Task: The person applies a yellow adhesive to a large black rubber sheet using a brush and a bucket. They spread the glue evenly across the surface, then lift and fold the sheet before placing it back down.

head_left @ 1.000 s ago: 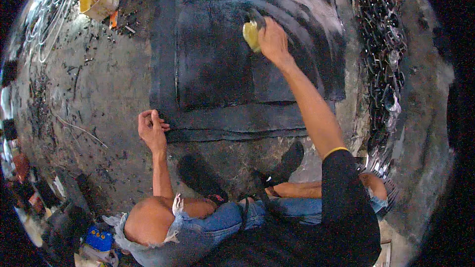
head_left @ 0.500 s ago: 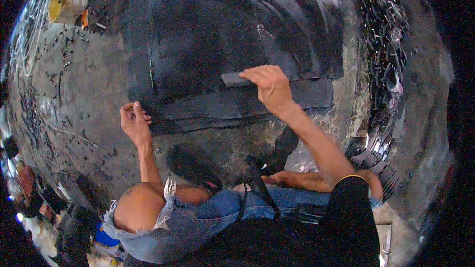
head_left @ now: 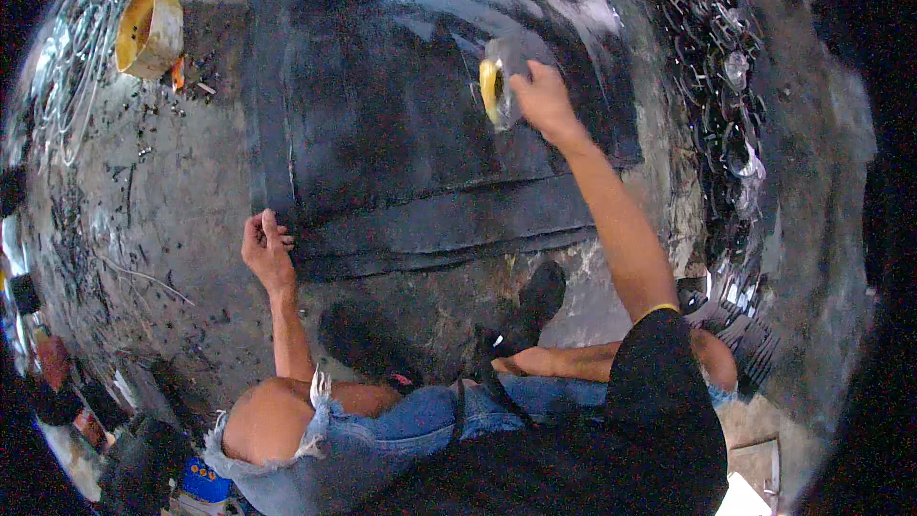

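Stained grey concrete floor [head_left: 172,191] lay under everything, scattered at left with small dark crumbs. Far left: loosely coiled pale cable [head_left: 72,76]. Just right of it, a white plastic bucket [head_left: 164,43] with a dirty yellow inside was tipped, mouth turned leftward; a small orange scrap [head_left: 178,74] lay near its base. Lower left: part of a blue box-shaped object [head_left: 203,481].

Left hand [head_left: 267,250] was at the near left corner of the stacked black flexible sheets [head_left: 382,153], fingers curled, thumb close to them; could not tell whether it pinched the edge. Sheets lay flat in front of the person, near edges staggered and wavy, the top face dark and smooth, with glossy pale streaks toward the far right. Dark footwear [head_left: 540,296] stood close to the near edge.

Over the top sheet, right of centre, was a flat grey tool with a yellow side [head_left: 490,94], motion-blurred; contact with the sheet could not be judged. Right hand [head_left: 544,105] gripped its right side, fingers closed and partly hiding it. The right forearm blocked part of the sheets' near right area. Farther right: a long heap of shiny black curved pieces [head_left: 721,86].
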Available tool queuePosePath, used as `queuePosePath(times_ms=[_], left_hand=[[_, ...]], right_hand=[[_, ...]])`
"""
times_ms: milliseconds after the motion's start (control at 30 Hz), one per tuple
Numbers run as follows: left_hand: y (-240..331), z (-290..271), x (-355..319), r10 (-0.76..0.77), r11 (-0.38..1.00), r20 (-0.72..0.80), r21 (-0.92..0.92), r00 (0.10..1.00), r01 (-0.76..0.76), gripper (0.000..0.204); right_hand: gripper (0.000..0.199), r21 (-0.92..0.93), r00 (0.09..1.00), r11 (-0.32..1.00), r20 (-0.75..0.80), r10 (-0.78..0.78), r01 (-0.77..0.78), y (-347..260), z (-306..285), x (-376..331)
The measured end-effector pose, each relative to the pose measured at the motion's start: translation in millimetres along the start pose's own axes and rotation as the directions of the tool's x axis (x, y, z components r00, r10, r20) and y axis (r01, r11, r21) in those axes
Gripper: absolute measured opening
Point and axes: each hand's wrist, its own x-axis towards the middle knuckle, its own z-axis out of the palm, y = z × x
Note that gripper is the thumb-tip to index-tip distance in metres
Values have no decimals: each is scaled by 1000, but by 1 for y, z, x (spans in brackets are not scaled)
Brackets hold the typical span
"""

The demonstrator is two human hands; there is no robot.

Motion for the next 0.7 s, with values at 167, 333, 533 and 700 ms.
queuePosePath(times_ms=[167, 333, 533, 700], left_hand=[[4, -26, 14, -84, 996, 33, -8, 996, 84, 36], [3, -25, 15, -110, 994, 35, 13, 993, 109, 37], [12, -18, 13, -106, 987, -40, 119, 994, 110, 39], [18, -2, 14, -38, 988, -4, 151, 999, 38, 39]], right_hand=[[29, -229, 710, 686, 32, -704, 691, -40, 20, 61], [27, -44, 677, 688, 235, -698, 724, -11, 26, 54], [32, -69, 781, 791, 230, -581, 608, 32, -9, -110], [31, -94, 855, 885, 324, -405, 456, 37, -29, -131]])
